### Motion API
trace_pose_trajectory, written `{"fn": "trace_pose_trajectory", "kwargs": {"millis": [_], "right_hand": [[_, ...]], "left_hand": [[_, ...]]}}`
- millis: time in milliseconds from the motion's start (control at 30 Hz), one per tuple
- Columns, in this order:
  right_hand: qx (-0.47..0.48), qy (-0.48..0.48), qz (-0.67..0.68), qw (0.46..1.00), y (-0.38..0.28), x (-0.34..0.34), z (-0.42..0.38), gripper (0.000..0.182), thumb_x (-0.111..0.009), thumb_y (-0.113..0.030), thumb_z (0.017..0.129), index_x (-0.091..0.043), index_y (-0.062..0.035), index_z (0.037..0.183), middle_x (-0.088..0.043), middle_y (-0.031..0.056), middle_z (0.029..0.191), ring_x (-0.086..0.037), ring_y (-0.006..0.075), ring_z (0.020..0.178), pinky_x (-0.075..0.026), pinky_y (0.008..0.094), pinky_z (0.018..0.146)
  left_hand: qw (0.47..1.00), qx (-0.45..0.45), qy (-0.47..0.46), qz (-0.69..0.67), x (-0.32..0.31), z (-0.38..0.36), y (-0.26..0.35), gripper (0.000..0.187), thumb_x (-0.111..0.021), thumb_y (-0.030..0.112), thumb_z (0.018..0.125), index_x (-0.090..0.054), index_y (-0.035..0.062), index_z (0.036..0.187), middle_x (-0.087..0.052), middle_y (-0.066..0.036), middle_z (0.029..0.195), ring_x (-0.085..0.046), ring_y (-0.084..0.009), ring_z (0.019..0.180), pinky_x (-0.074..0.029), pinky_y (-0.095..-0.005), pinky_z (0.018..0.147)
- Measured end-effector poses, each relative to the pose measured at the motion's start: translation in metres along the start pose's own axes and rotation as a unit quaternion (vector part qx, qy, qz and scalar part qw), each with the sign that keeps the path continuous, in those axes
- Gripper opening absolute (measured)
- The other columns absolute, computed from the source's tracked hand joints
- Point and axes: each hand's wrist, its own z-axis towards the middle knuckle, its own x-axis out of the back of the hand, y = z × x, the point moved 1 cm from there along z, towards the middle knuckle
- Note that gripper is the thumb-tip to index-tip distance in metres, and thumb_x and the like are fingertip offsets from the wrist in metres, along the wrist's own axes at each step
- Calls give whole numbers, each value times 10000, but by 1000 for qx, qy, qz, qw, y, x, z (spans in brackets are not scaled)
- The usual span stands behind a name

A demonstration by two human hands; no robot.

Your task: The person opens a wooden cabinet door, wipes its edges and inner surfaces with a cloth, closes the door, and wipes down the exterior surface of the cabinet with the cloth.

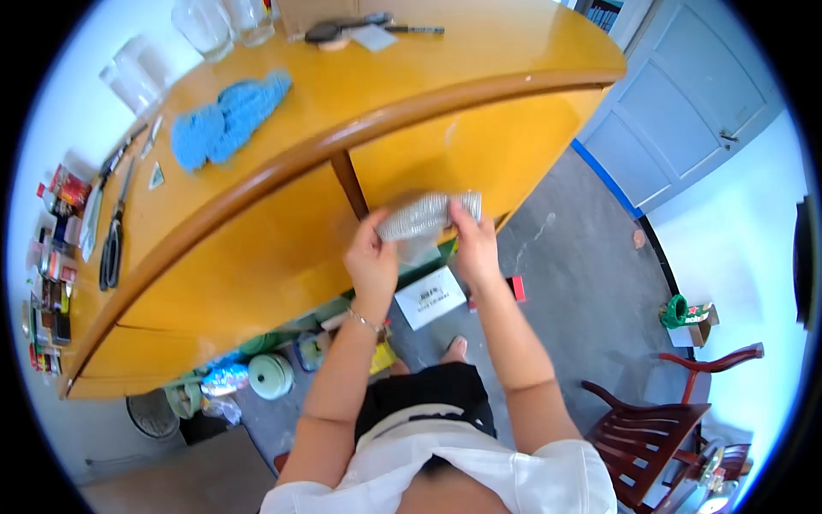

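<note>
A silvery, textured flat item is stretched between my two hands in front of the yellow cabinet. Part of it is blurred, and I cannot make out its exact kind. My left hand pinches its left end, while my right hand grips the right end with the thumb on top. Below it hangs a pale, see-through part, smeared by motion. On the cabinet top, up and to the left of my hands, lies a crumpled blue cloth.
Scissors, glass jars and a black brush are on the cabinet top. A white box and a green lidded pot stand on the floor. To the right are a wooden chair and a blue-grey door.
</note>
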Motion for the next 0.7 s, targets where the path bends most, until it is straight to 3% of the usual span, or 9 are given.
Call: {"fn": "trace_pose_trajectory", "kwargs": {"millis": [67, 100, 133, 167, 233, 333, 367, 567, 700], "right_hand": [[144, -42, -46, 988, -16, -7, 14, 224, -543, -206, 823, -566, -12, 933, -551, 72, 930, -502, 178, 854, -375, 279, 770], [285, -66, -192, 937, -25, -4, 25, 230, -550, -192, 809, -569, -18, 958, -539, 93, 978, -489, 219, 912, -355, 321, 824], [418, -90, -327, 843, -32, -1, 36, 244, -556, -177, 794, -572, -25, 983, -527, 114, 1025, -475, 261, 969, -335, 362, 877], [451, -94, -351, 815, -33, -1, 42, 252, -564, -173, 781, -573, -36, 992, -527, 120, 1028, -466, 275, 985, -319, 381, 894], [523, -102, -392, 750, -32, -4, 58, 277, -579, -166, 755, -576, -58, 1010, -527, 131, 1036, -446, 304, 1016, -288, 420, 928], [481, -178, -476, 714, 2, 9, 80, 285, -577, -183, 747, -582, -86, 1015, -522, 108, 1076, -437, 289, 1046, -275, 435, 945], [508, -187, -509, 669, 8, 16, 85, 310, -579, -191, 722, -585, -87, 1014, -514, 96, 1105, -420, 279, 1075, -270, 440, 949], [496, -228, -517, 659, 46, 38, 86, 366, -583, -140, 658, -571, -70, 1017, -512, 95, 1123, -432, 275, 1069, -296, 437, 926], [473, -123, -360, 795, 66, 71, 59, 374, -583, -79, 625, -559, -40, 997, -538, 124, 1053, -485, 297, 983, -344, 437, 854]], "left_hand": [[982, -174, 3, 67, 2, 9, 22, 366, -564, 7, 740, -515, -4, 1103, -567, -73, 792, -535, -127, 644, -425, -234, 558], [960, -249, 3, 128, 2, 13, 31, 400, -568, 19, 740, -492, 0, 1132, -561, -86, 807, -531, -163, 672, -423, -261, 602], [927, -326, 1, 186, -1, 18, 39, 436, -573, 32, 739, -469, 3, 1161, -554, -100, 823, -527, -198, 701, -421, -288, 647], [884, -399, -2, 243, -4, 20, 42, 472, -578, 45, 738, -447, 7, 1190, -547, -113, 839, -523, -234, 730, -419, -315, 692], [846, -409, -11, 340, -16, 28, 36, 506, -579, 84, 745, -418, 15, 1219, -543, -129, 854, -506, -282, 758, -391, -362, 745], [797, -359, 8, 485, -37, 31, 17, 527, -566, 182, 769, -397, 17, 1240, -565, -121, 871, -506, -295, 822, -364, -401, 793], [786, -357, 26, 504, -43, 31, 11, 527, -560, 196, 772, -397, 17, 1240, -570, -118, 875, -504, -293, 837, -362, -402, 799], [760, -353, 69, 542, -65, 28, -24, 545, -561, 312, 759, -430, 53, 1221, -554, -123, 985, -474, -306, 966, -327, -441, 847], [738, -348, 108, 568, -75, 34, -25, 543, -578, 402, 731, -467, 169, 1209, -527, -95, 1000, -462, -287, 994, -314, -455, 851]]}}
